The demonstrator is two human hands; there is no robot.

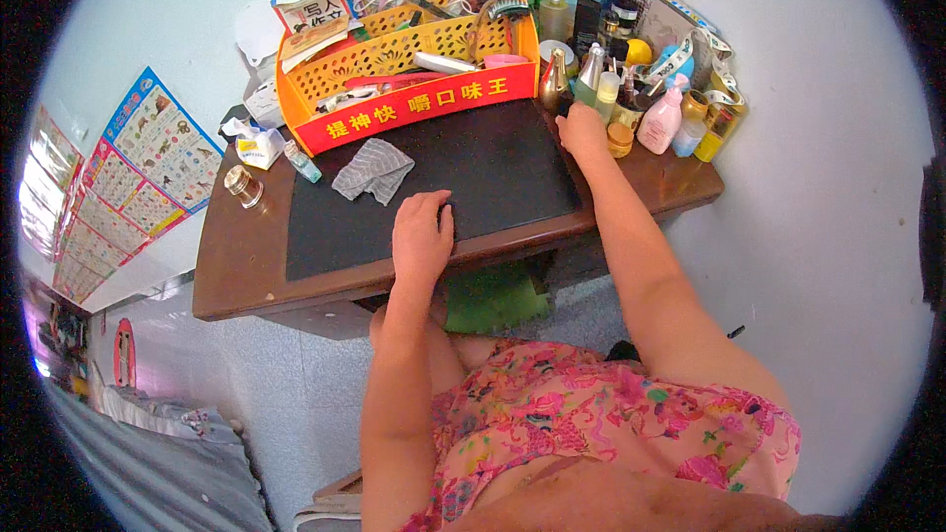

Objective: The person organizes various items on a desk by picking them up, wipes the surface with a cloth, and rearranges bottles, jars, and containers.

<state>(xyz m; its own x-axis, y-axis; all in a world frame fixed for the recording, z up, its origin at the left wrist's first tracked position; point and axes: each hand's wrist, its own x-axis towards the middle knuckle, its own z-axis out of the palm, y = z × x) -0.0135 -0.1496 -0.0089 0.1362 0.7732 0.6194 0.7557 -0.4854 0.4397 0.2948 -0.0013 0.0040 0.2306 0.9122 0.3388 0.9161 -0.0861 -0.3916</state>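
My left hand lies flat on the black desk mat, close to its front edge, fingers stretched out and holding nothing. A crumpled grey striped cloth is just beyond it. At the right side of the desk my right hand reaches in among the cosmetic bottles, its fingers closed at a small dark piece below a gold bottle. Whether that piece belongs to the bottle I cannot tell. Beside this hand stand a silver-capped green bottle, a small amber jar and a pink pump bottle.
A yellow basket with a red front stands at the back, full of small items. On the left are a tissue pack, a small light-blue bottle and a glass jar. Yellow-capped bottles crowd the right edge by the wall.
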